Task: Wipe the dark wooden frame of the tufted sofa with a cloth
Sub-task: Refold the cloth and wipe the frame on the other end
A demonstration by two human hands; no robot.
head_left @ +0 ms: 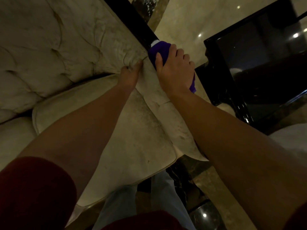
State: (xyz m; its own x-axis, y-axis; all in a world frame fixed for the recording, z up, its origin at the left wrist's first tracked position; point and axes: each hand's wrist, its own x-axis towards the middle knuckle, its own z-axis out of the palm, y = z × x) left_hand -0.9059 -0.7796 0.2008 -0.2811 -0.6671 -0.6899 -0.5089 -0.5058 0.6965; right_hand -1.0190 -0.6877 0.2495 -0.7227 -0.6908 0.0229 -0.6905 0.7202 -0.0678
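Under right grip (174, 68), cloth (158, 52) on frame (132, 19)

Purple cloth (158, 51) bunched up, pressed on the dark wooden frame (132, 19) at the sofa's upper corner, a tail hanging lower right. Frame is a glossy black strip running diagonally along the back's top edge. Cream tufted sofa (49, 47), creased, buttoned back, seat cushion below.
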